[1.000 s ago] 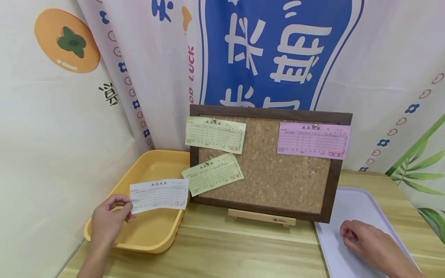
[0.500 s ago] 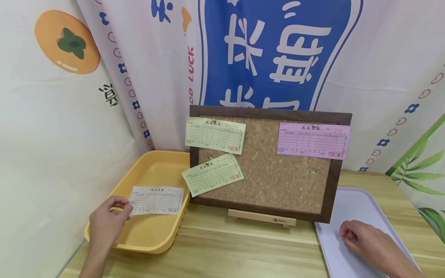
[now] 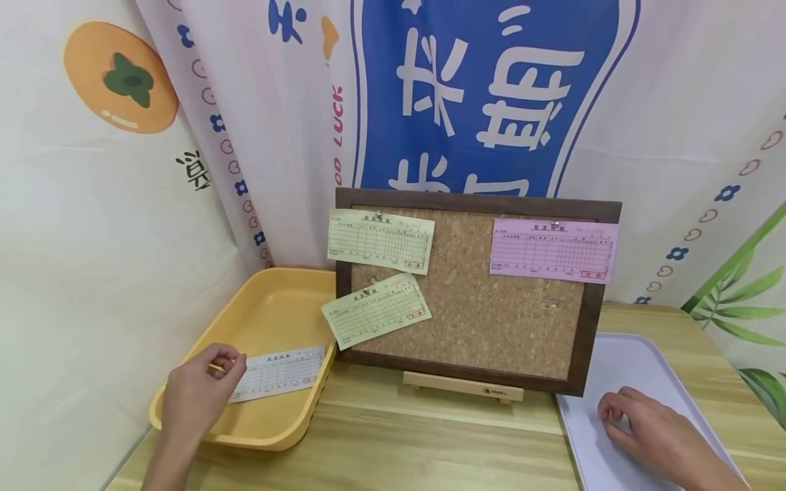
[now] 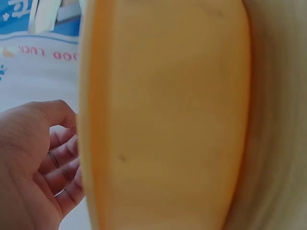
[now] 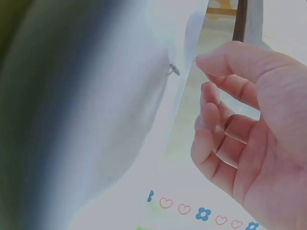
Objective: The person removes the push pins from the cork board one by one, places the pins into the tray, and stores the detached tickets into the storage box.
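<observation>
My left hand (image 3: pixel 199 389) hovers over the yellow basket (image 3: pixel 260 426), thumb and fingers loosely bent. A white receipt slip (image 3: pixel 282 372) lies tilted inside the basket; its upper left corner is hidden behind the thumb. In the left wrist view, the basket's side hides the fingertips and the slip. My right hand (image 3: pixel 653 426), loosely curled and holding nothing visible, is over the lavender tray (image 3: pixel 620 354). Near its fingertips, the right wrist view shows a small pushpin (image 5: pixel 173 70).
A framed corkboard (image 3: pixel 473 307) leans on a wooden stand (image 3: pixel 463 387) between the two containers. Pinned to it are an upper green slip (image 3: pixel 381 242), a slanted lower green slip (image 3: pixel 377 310) and a pink slip (image 3: pixel 552 251). A printed curtain (image 3: pixel 295 136) hangs behind.
The white slip, held up by its left end one second ago, has come down into the basket. My left hand has shifted slightly right, above the slip's end. The right hand has barely moved.
</observation>
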